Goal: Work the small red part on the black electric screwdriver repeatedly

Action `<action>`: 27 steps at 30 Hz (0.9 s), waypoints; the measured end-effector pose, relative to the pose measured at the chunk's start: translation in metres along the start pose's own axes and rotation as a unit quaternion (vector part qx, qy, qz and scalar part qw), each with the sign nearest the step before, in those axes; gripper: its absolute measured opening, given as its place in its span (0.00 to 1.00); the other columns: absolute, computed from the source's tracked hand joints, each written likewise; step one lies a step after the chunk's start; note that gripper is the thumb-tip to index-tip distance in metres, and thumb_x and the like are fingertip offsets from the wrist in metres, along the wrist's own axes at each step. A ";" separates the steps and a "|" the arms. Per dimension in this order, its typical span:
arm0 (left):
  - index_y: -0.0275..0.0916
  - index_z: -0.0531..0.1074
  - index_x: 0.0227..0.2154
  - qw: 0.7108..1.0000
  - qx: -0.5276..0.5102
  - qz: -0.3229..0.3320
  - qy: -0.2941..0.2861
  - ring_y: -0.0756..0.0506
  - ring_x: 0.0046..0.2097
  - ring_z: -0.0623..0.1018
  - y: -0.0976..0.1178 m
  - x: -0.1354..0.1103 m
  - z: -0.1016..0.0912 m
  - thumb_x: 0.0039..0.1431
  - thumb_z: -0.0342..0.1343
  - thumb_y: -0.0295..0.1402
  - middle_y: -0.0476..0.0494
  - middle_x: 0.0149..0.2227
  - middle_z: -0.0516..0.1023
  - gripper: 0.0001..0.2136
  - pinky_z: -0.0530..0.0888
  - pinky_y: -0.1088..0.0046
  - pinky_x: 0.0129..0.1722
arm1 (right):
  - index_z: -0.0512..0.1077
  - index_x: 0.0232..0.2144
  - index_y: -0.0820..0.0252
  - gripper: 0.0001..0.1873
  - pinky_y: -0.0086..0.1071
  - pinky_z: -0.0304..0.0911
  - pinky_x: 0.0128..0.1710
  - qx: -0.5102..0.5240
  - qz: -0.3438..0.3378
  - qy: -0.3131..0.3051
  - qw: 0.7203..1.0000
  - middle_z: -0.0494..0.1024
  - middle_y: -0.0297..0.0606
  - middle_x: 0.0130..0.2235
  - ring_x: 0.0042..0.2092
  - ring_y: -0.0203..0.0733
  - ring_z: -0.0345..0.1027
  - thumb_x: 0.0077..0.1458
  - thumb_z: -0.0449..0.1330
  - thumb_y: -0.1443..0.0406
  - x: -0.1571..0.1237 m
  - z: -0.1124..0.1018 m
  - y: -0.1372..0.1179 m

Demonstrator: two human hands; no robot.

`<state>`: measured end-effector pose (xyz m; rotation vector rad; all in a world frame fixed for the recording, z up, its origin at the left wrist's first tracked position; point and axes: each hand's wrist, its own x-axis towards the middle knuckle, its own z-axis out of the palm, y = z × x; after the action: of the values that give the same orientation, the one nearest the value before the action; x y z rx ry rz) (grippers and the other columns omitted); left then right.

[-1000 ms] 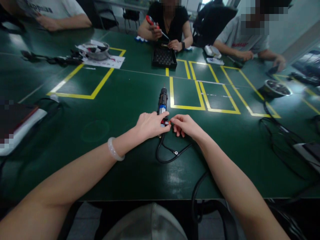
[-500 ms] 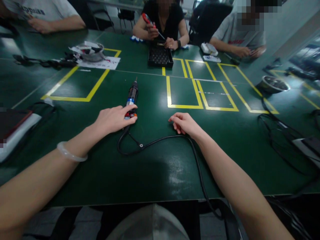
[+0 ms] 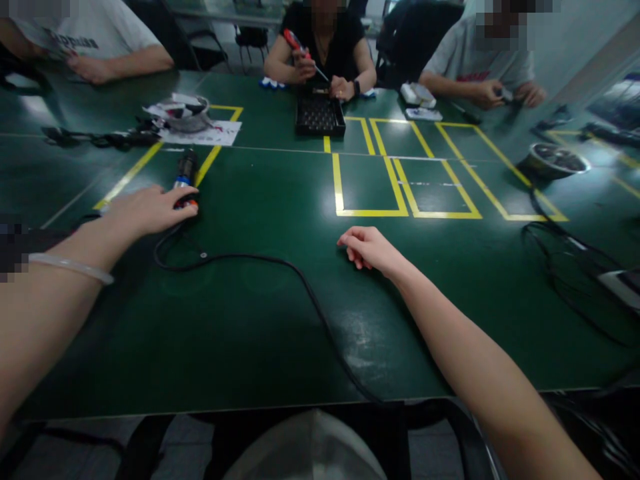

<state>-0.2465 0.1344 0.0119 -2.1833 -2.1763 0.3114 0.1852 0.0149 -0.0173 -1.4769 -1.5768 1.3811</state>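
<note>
— Green tabletop (image 3: 280, 320) fills my head view, with co-workers seated along its far side. What has changed?

— My left hand (image 3: 150, 208) has swung far to the left since half a second ago, and the electric screwdriver (image 3: 185, 175) has gone with it. A second ago the tool lay mid-table between both hands. Now it lies at the near corner of the left yellow outline (image 3: 131, 175), tip pointing away from me.

— And the grip?

— My left fingers are closed over the tool's rear end. My right hand (image 3: 367, 248) has hardly shifted: it rests on the table, loosely curled, with nothing in it. Half a second ago the black cable (image 3: 280, 263) ran up to it. Now the cable loops behind the tool, then crosses to the near edge, apart from that hand.

— Room to move?

— Bare green lies between my hands. The yellow tape boxes (image 3: 373, 213) sit just beyond the right hand, and the table's near edge runs under my forearms. Loose black wires (image 3: 565, 267) crowd the right side.

— Any writing?

— Nothing I can read. The print on the white shirt (image 3: 75, 40) at far left is blurred, the red print on the grey shirt (image 3: 473, 77) too. The tool's blue band shows no legible words.
</note>
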 end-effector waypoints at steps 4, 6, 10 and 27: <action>0.56 0.49 0.68 0.991 0.113 -0.049 -0.050 0.40 0.44 0.69 -0.016 0.017 0.000 0.62 0.34 0.59 0.37 0.52 0.67 0.33 0.70 0.55 0.44 | 0.70 0.33 0.63 0.09 0.21 0.47 0.10 0.004 -0.002 -0.001 1.000 0.68 0.28 0.19 0.14 0.28 0.59 0.62 0.53 0.65 0.000 0.000 0.002; 0.55 0.45 0.69 0.988 0.132 -0.056 -0.065 0.41 0.43 0.68 -0.018 0.022 0.002 0.62 0.38 0.57 0.37 0.51 0.67 0.34 0.70 0.56 0.43 | 0.70 0.33 0.63 0.09 0.21 0.47 0.10 0.003 -0.004 -0.001 1.000 0.68 0.28 0.19 0.15 0.28 0.59 0.62 0.53 0.64 0.001 0.000 0.003; 0.53 0.43 0.69 0.988 0.131 -0.055 -0.064 0.42 0.42 0.66 -0.017 0.026 0.007 0.63 0.35 0.57 0.36 0.50 0.66 0.34 0.70 0.60 0.42 | 0.71 0.33 0.63 0.09 0.21 0.48 0.10 -0.003 -0.006 -0.002 1.000 0.68 0.29 0.19 0.15 0.28 0.59 0.62 0.53 0.64 0.001 0.000 0.002; 0.48 0.54 0.67 0.997 0.051 0.050 -0.021 0.30 0.46 0.73 0.105 -0.063 -0.014 0.65 0.34 0.51 0.27 0.50 0.67 0.31 0.69 0.55 0.41 | 0.62 0.22 0.59 0.17 0.25 0.46 0.18 -0.027 -0.104 0.023 0.994 0.57 0.24 0.14 0.16 0.28 0.51 0.61 0.53 0.59 0.001 0.013 0.002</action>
<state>-0.1400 0.0717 0.0142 -2.2533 -2.0262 0.4671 0.1737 0.0114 -0.0230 -1.3231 -1.6968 1.1865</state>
